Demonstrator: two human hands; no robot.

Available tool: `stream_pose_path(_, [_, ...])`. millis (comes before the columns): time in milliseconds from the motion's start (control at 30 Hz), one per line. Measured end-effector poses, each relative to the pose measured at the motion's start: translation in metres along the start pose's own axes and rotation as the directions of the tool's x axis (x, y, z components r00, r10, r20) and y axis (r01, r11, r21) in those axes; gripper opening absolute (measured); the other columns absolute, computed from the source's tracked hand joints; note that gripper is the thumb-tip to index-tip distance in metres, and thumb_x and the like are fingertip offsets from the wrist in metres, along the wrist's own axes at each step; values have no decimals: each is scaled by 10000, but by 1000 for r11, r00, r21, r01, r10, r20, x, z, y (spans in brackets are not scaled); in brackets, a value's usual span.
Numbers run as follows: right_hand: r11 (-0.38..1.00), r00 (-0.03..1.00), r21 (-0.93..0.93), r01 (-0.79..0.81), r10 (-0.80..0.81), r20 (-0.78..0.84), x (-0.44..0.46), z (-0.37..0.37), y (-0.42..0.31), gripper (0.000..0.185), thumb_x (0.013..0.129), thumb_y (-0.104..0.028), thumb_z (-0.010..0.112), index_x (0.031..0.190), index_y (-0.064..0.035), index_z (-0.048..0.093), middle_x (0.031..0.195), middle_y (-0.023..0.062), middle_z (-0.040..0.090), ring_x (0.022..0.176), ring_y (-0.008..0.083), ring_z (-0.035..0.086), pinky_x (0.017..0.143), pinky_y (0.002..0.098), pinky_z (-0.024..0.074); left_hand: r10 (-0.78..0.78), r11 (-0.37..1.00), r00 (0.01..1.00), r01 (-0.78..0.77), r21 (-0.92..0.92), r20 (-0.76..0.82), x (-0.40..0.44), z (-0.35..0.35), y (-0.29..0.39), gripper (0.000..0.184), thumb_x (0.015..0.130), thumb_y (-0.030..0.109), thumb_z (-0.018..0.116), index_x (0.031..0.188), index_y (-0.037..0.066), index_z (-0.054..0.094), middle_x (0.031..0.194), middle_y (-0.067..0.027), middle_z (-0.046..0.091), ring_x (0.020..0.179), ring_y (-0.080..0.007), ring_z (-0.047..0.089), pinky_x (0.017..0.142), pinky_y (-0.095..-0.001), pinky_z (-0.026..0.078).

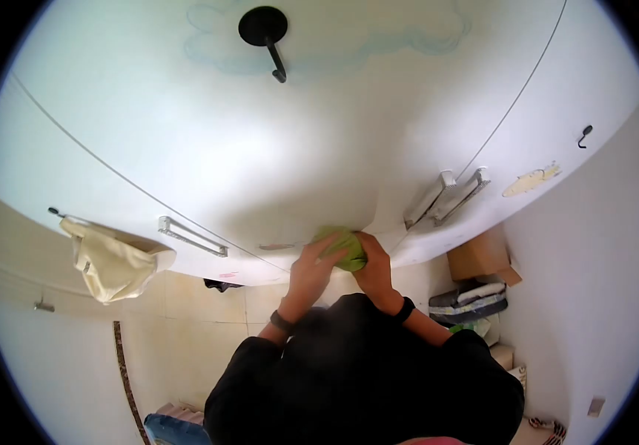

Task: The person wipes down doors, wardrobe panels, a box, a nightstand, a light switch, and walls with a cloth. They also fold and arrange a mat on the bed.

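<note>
A crumpled green cloth [348,251] is bunched between my two hands, close to the white cabinet door [319,148]. My left hand [310,273] grips it from the left, fingers bent over its top. From the right, my right hand [373,268] closes on the same cloth, with some of its fingers hidden behind it. Whether the cloth touches the door, I cannot tell. Each wrist wears a dark band.
A black hook [264,28] is fixed high on the door. Handles [193,237] flank me on both sides. On the left hangs a cream cloth bag [112,259]. A cardboard box [479,259] and stacked items [468,304] stand at the right wall.
</note>
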State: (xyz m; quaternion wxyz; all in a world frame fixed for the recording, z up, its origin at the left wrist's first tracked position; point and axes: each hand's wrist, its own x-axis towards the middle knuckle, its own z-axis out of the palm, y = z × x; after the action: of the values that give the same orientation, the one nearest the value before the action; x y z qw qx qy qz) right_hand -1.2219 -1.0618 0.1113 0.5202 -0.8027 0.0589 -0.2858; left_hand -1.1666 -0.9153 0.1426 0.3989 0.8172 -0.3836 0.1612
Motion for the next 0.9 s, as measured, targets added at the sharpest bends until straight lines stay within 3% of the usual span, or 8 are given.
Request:
stream_pose_path(100, [998,986,-59,33,-23,165,9,3,-23,466,773,-132,750,1205,-58,590,1142,159,628,1058,363,597,878,407,504,-5,997,992,14,69,-123,-12,-8,-7,396,674,-126,700,995,107,698,1215,-101,633,1016,-311,640,786,-365,577])
stream_pose_path(133, [999,966,-35,-34,42,256,13,-2,-32,526,779,-142,741,1262,-69,548,1212,160,595,1113,355,573,914,408,491,-7,997,986,19,76,-164,-11,-11,-7,396,670,-139,696,990,94,695,1217,-109,630,1024,-314,638,788,-366,576])
stream_pose_path(233, [999,938,33,5,-16,346,26,-20,-50,629,781,-122,727,1357,-75,478,1307,172,541,1155,357,557,947,401,479,-1,996,976,21,89,-216,7,-26,7,396,661,-173,682,979,63,685,1218,-141,622,1043,-324,634,792,-371,575])
stream_pose_path(433, [927,913,24,375,-374,162,53,-75,-99,791,752,-25,700,1471,-92,378,1404,174,468,1194,403,527,995,413,454,142,990,863,-130,58,-485,69,-34,62,463,643,-199,669,1031,54,659,1236,-194,595,1058,-344,611,836,-378,548])
stream_pose_path(567, [864,890,-225,451,-455,39,61,-107,-112,710,709,48,666,1389,-73,504,1339,175,519,1122,375,570,915,397,504,189,981,897,-187,44,-399,99,-29,93,527,618,-185,676,1075,76,647,1246,-167,565,1070,-329,586,863,-361,529])
stream_pose_path(633, [831,879,-323,452,-477,2,62,-115,-110,656,693,62,651,1331,-63,571,1291,174,550,1074,349,594,867,379,528,169,985,919,-154,70,-357,103,-26,104,529,603,-170,685,1063,91,655,1222,-157,564,1050,-326,594,802,-353,548])
stream_pose_path(833, [844,922,-385,374,-383,56,54,-108,-79,555,699,32,621,1247,-53,635,1184,115,598,980,287,615,751,346,551,41,991,982,-17,130,-186,87,-15,105,458,621,-131,716,1008,109,679,1135,-123,582,932,-310,638,709,-340,563])
stream_pose_path(900, [834,921,-393,387,-375,110,52,-103,-70,540,705,11,621,1241,-55,636,1163,92,596,957,274,616,721,336,553,-44,996,985,56,67,-164,81,-11,100,426,625,-112,730,984,111,675,1113,-120,580,899,-313,645,670,-356,554])
